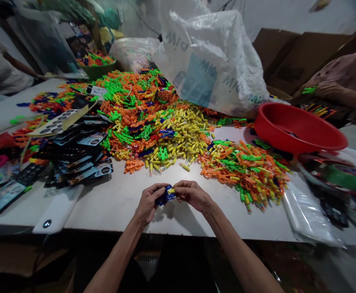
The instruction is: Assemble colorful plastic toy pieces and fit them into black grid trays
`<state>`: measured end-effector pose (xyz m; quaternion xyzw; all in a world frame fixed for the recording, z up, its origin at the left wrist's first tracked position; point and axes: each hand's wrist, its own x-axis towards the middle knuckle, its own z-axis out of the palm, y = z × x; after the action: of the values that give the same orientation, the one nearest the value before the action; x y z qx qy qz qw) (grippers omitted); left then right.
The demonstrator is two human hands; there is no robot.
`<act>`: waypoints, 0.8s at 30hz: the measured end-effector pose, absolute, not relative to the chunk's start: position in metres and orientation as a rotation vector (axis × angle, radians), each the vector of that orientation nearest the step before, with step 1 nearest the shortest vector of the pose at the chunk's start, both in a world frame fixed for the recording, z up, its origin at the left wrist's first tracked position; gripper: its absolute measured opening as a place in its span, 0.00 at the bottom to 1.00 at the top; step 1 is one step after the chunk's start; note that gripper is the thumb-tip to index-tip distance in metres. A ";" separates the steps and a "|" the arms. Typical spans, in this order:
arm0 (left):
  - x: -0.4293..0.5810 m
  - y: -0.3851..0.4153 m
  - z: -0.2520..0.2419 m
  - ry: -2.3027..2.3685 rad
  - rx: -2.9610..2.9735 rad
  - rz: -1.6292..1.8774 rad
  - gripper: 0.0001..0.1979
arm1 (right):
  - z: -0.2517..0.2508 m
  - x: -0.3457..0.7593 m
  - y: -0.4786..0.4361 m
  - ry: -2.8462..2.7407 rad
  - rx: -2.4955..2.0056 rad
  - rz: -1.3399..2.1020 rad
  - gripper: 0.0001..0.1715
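My left hand [149,201] and my right hand [192,194] meet above the near part of the white table [119,203]. Together they pinch a small blue plastic toy piece [165,196] with a yellow part [171,190] at its right end. The left fingers close on the blue body, the right fingers on the yellow end. Just beyond the hands lies a heap of yellow parts [181,136]. To the right sits a pile of orange and green pieces [247,169].
A big mound of orange, green and blue pieces [135,106] fills the middle. Black printed cards [77,152] stack at left. A red basin [297,128], a large clear plastic bag [211,61] and clear sleeves [309,213] lie right. Another person's hand [327,89] works far right; a sleeve [1,69] far left.
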<state>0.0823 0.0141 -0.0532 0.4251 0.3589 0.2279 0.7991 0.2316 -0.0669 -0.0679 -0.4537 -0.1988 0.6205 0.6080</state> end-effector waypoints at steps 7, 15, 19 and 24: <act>0.085 0.012 -0.057 0.749 1.015 0.491 0.16 | -0.071 0.228 -0.071 -0.426 -1.057 1.446 0.14; 0.086 0.020 -0.063 0.719 1.446 0.484 0.11 | -0.069 0.217 -0.072 -0.549 -1.247 1.164 0.16; 0.100 0.027 -0.063 0.695 1.575 0.417 0.14 | -0.064 0.235 -0.073 -0.621 -1.385 1.115 0.21; 0.098 0.082 -0.068 1.000 2.177 0.570 0.14 | -0.041 0.319 -0.101 -0.654 -1.760 0.434 0.23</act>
<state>0.0983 0.0823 -0.0680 0.8336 0.3829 0.2182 0.3329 0.3188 -0.1006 -0.0408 -0.7500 -0.2788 0.1849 0.5705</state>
